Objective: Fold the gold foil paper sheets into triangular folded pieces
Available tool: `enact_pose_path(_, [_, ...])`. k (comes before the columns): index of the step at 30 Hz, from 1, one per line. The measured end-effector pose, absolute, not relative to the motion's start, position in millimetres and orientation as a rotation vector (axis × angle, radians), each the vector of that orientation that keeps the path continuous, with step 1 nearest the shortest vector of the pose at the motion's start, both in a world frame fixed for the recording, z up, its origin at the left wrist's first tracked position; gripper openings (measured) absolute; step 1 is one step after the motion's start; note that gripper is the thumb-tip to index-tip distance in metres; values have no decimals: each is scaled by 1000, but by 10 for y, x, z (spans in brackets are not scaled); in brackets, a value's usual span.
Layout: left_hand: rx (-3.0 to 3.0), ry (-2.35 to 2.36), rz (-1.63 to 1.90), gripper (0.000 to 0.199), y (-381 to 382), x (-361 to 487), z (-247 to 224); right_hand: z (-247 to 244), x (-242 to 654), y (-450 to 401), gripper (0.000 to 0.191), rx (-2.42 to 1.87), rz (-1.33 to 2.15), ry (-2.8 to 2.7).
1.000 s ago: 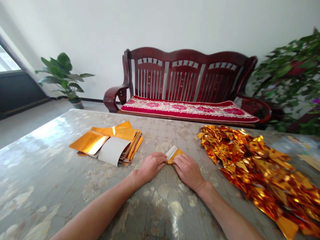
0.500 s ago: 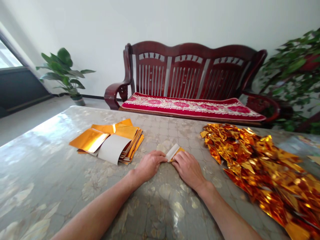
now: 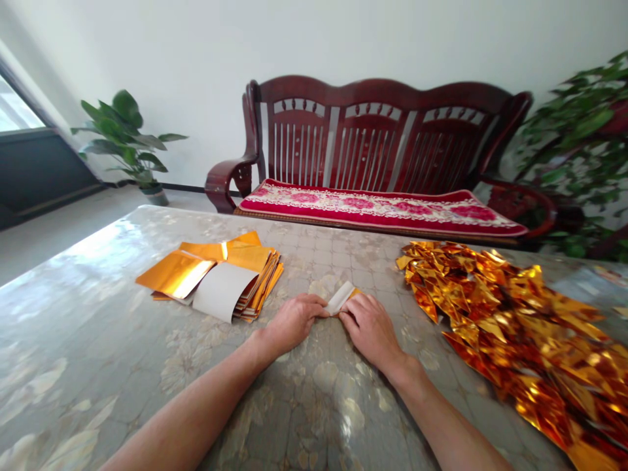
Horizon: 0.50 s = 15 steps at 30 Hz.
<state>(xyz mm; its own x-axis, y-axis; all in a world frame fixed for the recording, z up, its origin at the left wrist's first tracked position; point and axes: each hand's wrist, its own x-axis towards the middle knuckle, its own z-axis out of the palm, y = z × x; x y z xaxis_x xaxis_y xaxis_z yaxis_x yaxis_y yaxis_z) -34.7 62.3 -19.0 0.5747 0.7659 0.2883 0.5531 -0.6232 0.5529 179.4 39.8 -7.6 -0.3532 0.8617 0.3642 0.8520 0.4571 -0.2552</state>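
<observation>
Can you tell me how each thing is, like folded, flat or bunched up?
Small paper: partly folded, pale strip and some gold showing
Left hand: fingertips on the small paper
Right hand: fingers bent over the small paper
Paper sheets: loosely stacked, edges uneven
Gold pieces: folded, heaped together
Bench cover: spread along the seat
Left plant: upright, leafy

The bare forearms [image 3: 196, 399] taper smoothly toward an equally bare left hand [image 3: 294, 322] and right hand [image 3: 370, 328].

Wooden bench [image 3: 387, 96], upper middle, pale wall [image 3: 343, 33] behind
Red mat [image 3: 363, 204] on its seat; potted plant [image 3: 126, 111] upper left, leafy plant [image 3: 591, 121] upper right.
</observation>
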Motion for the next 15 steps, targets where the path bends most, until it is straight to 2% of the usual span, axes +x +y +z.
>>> enact_pose_path(6, [2384, 1068, 720, 35, 612, -339, -157, -85, 1777, 422, 18, -1473, 21, -2292])
enact_pose_path(12, [2417, 1260, 632, 9, 562, -222, -98, -127, 1797, 440, 15, -1459, 26, -2316])
enact_pose_path(15, [2472, 1330, 582, 14, 541, -150, -98, -141, 1812, 446, 14, -1439, 33, -2316])
